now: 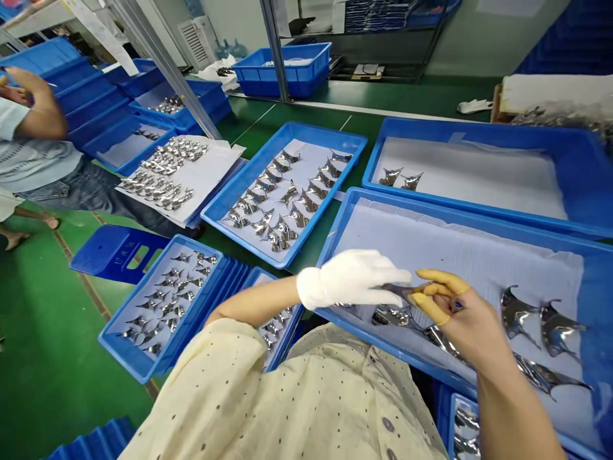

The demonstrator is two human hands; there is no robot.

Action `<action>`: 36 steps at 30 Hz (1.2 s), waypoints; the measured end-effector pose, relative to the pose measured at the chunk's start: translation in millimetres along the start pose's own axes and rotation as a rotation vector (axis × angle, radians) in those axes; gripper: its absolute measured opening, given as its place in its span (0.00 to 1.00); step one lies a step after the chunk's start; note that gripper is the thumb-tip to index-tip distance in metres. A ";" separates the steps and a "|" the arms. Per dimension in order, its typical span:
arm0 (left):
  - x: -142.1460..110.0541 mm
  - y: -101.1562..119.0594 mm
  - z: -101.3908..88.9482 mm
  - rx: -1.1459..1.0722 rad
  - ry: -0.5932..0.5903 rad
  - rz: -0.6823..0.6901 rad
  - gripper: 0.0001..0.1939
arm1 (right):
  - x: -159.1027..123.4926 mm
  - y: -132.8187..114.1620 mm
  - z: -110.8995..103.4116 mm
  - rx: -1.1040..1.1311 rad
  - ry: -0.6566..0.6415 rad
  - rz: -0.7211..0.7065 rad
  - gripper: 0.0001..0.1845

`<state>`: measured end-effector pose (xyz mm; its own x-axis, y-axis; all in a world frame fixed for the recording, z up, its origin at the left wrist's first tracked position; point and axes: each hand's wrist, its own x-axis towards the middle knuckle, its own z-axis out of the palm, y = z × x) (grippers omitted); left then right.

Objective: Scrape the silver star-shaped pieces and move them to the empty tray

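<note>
My left hand (357,279), in a white glove, is held over the near left part of a paper-lined blue tray (460,223). My right hand (460,313), with yellow covers on its fingertips, meets it from the right. Between them is a dark, shiny curved metal piece (397,291); the fingers of both hands close on its ends and hide much of it. Below the hands, several mirror-like pointed metal pieces (390,314) lie along the tray's near side. More of the same kind, such as a curved metal piece (517,313), lie at the right.
A blue tray (211,217) with rows of metal pieces stands left of centre. Another blue tray (479,128) behind holds two pieces. Stacked trays (108,338) stand lower left beside a blue stool (119,252). A metal post (163,61) rises near a co-worker (38,140).
</note>
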<state>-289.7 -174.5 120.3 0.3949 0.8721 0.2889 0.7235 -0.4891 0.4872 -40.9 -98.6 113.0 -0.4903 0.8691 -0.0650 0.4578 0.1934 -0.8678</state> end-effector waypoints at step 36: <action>-4.1 64.5 76.5 -0.729 0.695 -0.452 0.21 | -27.7 -8.4 34.4 0.424 0.212 -0.100 0.23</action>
<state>-201.3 -208.4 87.5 -0.3914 0.8855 0.2504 0.1234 -0.2191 0.9679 -56.7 -139.9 105.1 -0.3339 0.9381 0.0922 0.0517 0.1159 -0.9919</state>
